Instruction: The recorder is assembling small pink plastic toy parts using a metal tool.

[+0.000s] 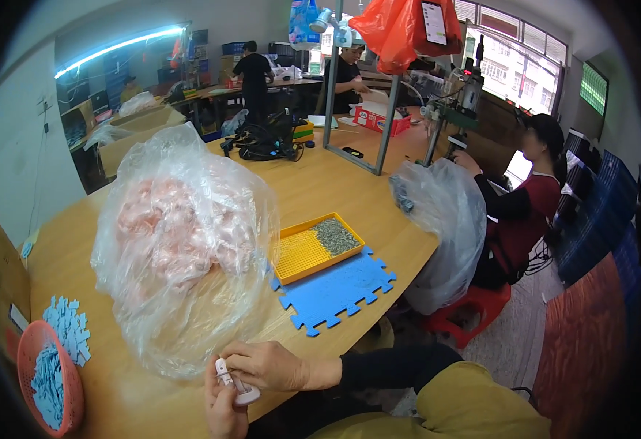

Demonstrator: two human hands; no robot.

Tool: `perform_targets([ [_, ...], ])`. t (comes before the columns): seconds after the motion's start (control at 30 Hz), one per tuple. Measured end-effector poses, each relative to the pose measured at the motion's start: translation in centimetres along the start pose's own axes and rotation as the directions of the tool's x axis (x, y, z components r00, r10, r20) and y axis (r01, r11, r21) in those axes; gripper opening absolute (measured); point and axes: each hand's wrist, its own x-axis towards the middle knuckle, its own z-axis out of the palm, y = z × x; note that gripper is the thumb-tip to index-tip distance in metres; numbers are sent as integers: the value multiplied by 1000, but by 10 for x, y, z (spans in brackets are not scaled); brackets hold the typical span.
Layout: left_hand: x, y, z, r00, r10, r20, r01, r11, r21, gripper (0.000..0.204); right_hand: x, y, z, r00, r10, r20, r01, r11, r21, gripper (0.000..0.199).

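A small pale pink-white plastic part (246, 396), with a rounded end and a narrow strip with small holes, is held at the table's near edge. My left hand (223, 415) grips it from below with the thumb on its side. Against its upper side, my right hand (275, 365) has its fingers closed; whether they pinch something small as well is hidden. Just beyond both hands lies a large clear plastic bag (196, 314) with many pale pink parts (178, 230) inside.
Right of the bag, a yellow tray (298, 252) of small metal pieces (335, 235) overlaps a blue foam mat (338, 293). A pink basket (75, 388) and a pile (66, 329) of light-blue pieces are at left. A co-worker (529, 183) sits at right beside another plastic bag (445, 219).
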Motion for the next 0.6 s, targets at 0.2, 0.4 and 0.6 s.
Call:
perform_targets([
  [0.2,7,-4,9,998,-5,-58,3,999,-37,50,-12,2,-13,996,-81,-42,78,994,-79,23],
  [0.4,14,-10,22,992,-53,113,53,999,2,48,-22,7,-32,994,91,-64,-84,991,106,18],
  [0.6,28,-25,28,995,-70,65,65,995,73,54,-24,7,-52,983,150,-102,-147,989,37,16],
])
